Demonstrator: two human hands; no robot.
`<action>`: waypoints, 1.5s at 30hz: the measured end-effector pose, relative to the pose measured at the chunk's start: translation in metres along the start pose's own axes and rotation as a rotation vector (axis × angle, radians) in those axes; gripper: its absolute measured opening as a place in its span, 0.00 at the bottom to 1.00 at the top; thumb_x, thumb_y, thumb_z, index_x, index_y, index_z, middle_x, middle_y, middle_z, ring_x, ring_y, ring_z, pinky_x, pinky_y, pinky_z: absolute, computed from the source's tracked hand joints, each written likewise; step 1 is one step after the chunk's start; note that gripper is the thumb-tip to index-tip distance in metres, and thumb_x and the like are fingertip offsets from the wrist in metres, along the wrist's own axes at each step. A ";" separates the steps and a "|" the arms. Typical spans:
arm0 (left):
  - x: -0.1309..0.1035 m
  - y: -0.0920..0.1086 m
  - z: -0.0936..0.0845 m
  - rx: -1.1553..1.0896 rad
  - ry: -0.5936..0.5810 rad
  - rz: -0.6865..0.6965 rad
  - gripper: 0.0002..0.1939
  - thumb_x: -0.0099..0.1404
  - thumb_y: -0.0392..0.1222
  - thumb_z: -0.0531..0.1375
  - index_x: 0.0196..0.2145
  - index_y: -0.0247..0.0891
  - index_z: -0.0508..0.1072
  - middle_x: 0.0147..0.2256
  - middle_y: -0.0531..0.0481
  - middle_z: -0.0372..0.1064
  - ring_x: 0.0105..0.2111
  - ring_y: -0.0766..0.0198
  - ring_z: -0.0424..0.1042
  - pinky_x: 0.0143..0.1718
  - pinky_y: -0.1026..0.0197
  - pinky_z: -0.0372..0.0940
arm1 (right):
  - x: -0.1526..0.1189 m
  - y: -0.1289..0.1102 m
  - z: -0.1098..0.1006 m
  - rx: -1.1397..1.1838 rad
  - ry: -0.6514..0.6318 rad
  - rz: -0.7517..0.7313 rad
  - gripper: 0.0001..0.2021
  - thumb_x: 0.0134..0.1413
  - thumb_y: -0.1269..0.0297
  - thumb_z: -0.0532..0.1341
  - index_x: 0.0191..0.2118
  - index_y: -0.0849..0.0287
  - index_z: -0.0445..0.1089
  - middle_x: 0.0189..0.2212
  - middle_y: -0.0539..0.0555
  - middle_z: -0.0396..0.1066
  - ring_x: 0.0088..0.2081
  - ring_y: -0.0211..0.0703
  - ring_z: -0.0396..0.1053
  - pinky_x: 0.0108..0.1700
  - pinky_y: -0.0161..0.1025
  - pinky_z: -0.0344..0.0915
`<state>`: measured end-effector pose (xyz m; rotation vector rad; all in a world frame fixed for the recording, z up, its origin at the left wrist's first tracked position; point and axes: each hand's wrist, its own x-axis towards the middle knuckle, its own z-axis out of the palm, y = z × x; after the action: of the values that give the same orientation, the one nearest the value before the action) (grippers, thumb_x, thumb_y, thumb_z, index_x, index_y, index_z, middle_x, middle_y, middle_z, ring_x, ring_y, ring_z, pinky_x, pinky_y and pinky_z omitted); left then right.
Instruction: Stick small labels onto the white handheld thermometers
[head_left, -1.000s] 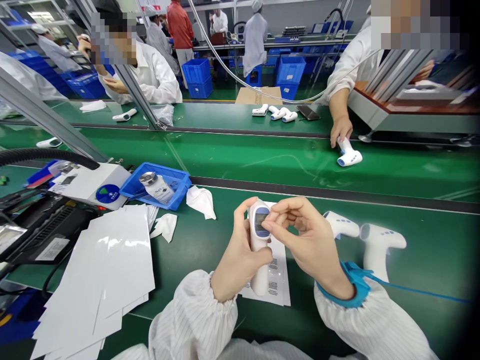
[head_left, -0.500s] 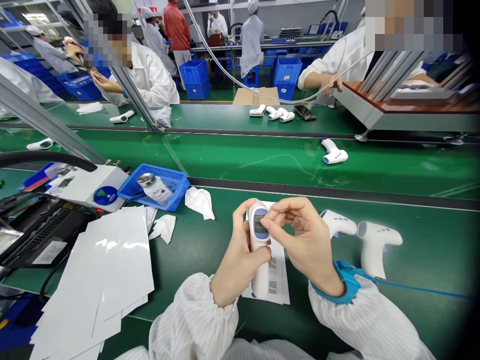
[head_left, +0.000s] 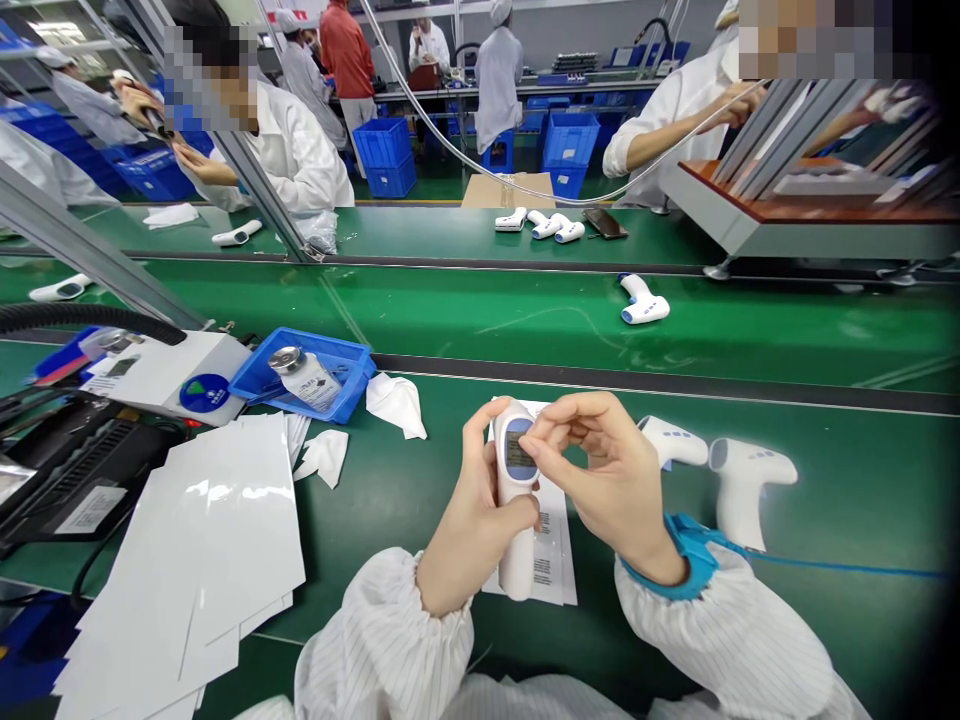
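My left hand (head_left: pixel 476 520) is wrapped round a white infrared thermometer (head_left: pixel 517 555), held upright with its blue-framed screen facing me. At the screen's right edge, the thumb and fingertips of my right hand (head_left: pixel 607 470) are pinched together. Anything between those fingertips is too small or hidden to make out. A blue wrist strap (head_left: pixel 682 560) circles my right wrist, its cord running off to the right. Beneath the thermometer lies a printed sheet (head_left: pixel 559 560). Two more white thermometers, a nearer one (head_left: pixel 742 490) and one partly behind my hand (head_left: pixel 679 443), rest to the right.
White sheets (head_left: pixel 225 520) are stacked at left, beside a blue tray (head_left: pixel 349 395) holding a metal-capped bottle (head_left: pixel 307 380). Crumpled wipes (head_left: pixel 396 405) lie nearby. A green conveyor belt (head_left: pixel 450 310) carries a thermometer (head_left: pixel 643 302). Co-workers sit across it; a metal frame post (head_left: pixel 255 180) rises at left.
On the belt, the thermometers have moved left. The co-worker at far right has raised a hand from the table. My hands keep the same hold; the whole view has shifted slightly.
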<state>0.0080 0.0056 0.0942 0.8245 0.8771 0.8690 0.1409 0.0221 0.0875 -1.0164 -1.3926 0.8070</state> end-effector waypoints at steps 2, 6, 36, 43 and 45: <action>0.000 0.000 0.000 -0.007 0.001 -0.004 0.41 0.54 0.24 0.57 0.58 0.56 0.48 0.40 0.55 0.62 0.28 0.71 0.64 0.31 0.63 0.64 | 0.000 0.000 0.000 -0.001 -0.001 -0.002 0.12 0.50 0.74 0.66 0.38 0.53 0.66 0.29 0.44 0.71 0.24 0.31 0.68 0.29 0.32 0.69; 0.001 0.000 0.000 -0.013 -0.004 -0.006 0.41 0.53 0.24 0.56 0.58 0.57 0.48 0.40 0.55 0.62 0.28 0.71 0.63 0.31 0.63 0.65 | 0.001 0.001 0.000 -0.002 0.009 0.000 0.13 0.50 0.74 0.66 0.39 0.53 0.66 0.28 0.44 0.71 0.24 0.31 0.68 0.28 0.32 0.68; -0.003 -0.006 0.003 -0.106 0.029 -0.036 0.29 0.64 0.35 0.54 0.58 0.59 0.53 0.44 0.52 0.60 0.34 0.65 0.64 0.31 0.62 0.67 | 0.003 -0.002 -0.002 0.006 0.026 0.063 0.12 0.50 0.70 0.66 0.39 0.53 0.65 0.28 0.46 0.69 0.25 0.34 0.66 0.27 0.34 0.69; -0.004 -0.003 0.005 -0.107 0.007 -0.059 0.28 0.63 0.36 0.54 0.57 0.56 0.53 0.43 0.52 0.60 0.29 0.67 0.63 0.30 0.62 0.65 | 0.003 0.000 -0.001 -0.033 0.044 0.044 0.10 0.50 0.69 0.66 0.38 0.52 0.66 0.33 0.48 0.65 0.29 0.36 0.65 0.28 0.35 0.70; -0.004 -0.003 0.005 -0.107 0.006 -0.078 0.28 0.62 0.36 0.54 0.57 0.56 0.53 0.42 0.52 0.60 0.27 0.69 0.63 0.30 0.61 0.65 | 0.005 0.001 -0.002 -0.028 0.038 0.066 0.09 0.50 0.67 0.66 0.37 0.52 0.66 0.33 0.48 0.64 0.30 0.36 0.65 0.29 0.35 0.70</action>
<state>0.0117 -0.0005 0.0953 0.6905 0.8556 0.8428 0.1434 0.0268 0.0887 -1.0991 -1.3468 0.8146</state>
